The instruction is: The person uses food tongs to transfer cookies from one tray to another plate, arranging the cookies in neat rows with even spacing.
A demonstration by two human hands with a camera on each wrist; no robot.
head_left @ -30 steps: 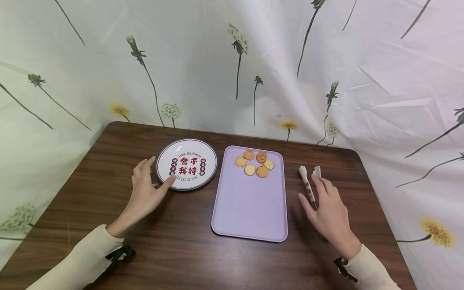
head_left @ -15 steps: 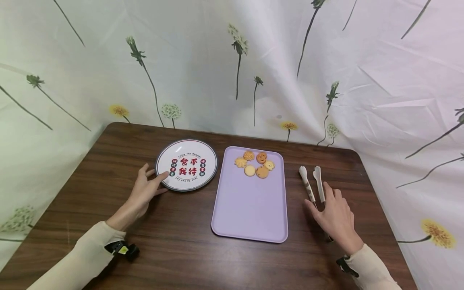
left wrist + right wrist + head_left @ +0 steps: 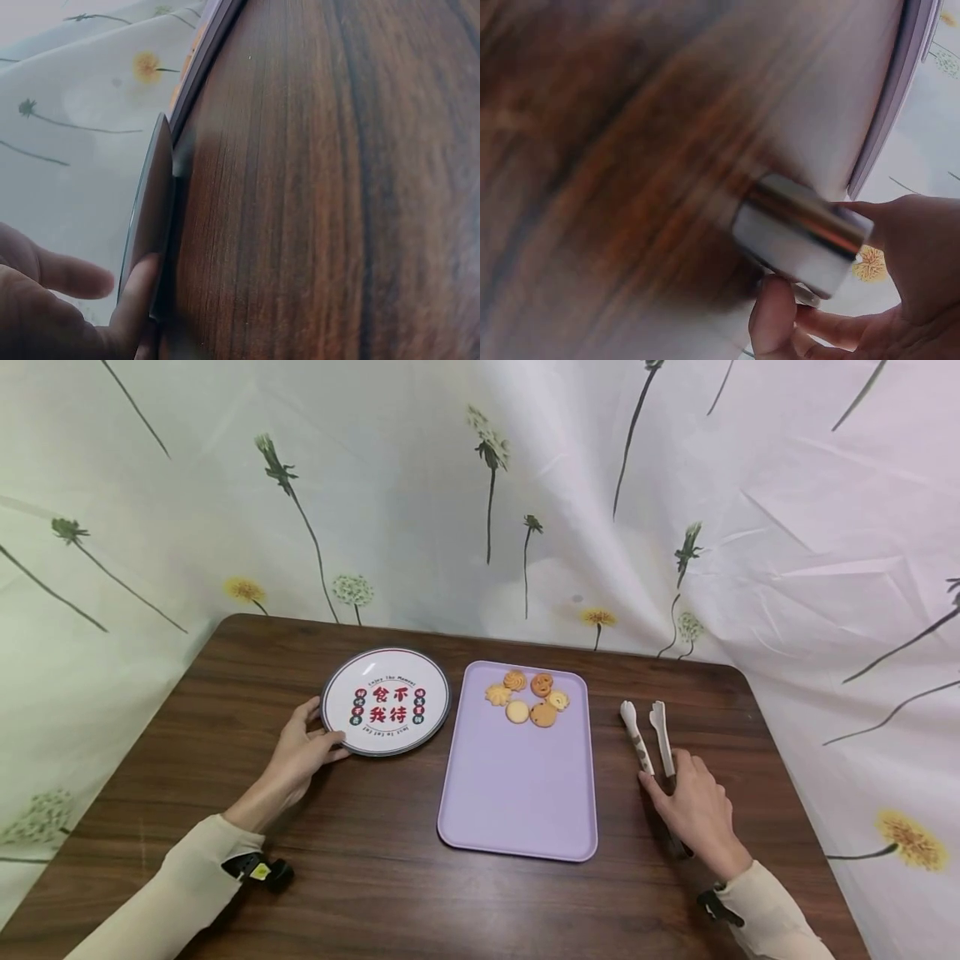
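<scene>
A round white plate (image 3: 386, 664) with a dark rim and red characters lies at the left of the table. My left hand (image 3: 297, 752) grips its near-left rim, thumb above and fingers at the underside; the left wrist view shows a finger under the plate (image 3: 154, 195). To the right, a pair of tongs (image 3: 662, 735) with white tips and a metal handle lies with its arms spread. My right hand (image 3: 697, 802) holds the tongs from above, thumb on one side and fingers on the other. In the right wrist view the metal bend (image 3: 795, 232) shows between thumb and fingers.
Between the hands lies a purple tray (image 3: 517, 793) with several cookies (image 3: 543, 715) grouped at its far end. All stand on a dark wooden table (image 3: 375, 877). A white curtain (image 3: 420, 510) with a dandelion print hangs behind and beside it.
My left hand has lowered and its thumb has drawn back onto the plate's rim. My right hand has shifted right and toward me, settling around the tongs. Plate and tray keep their places.
</scene>
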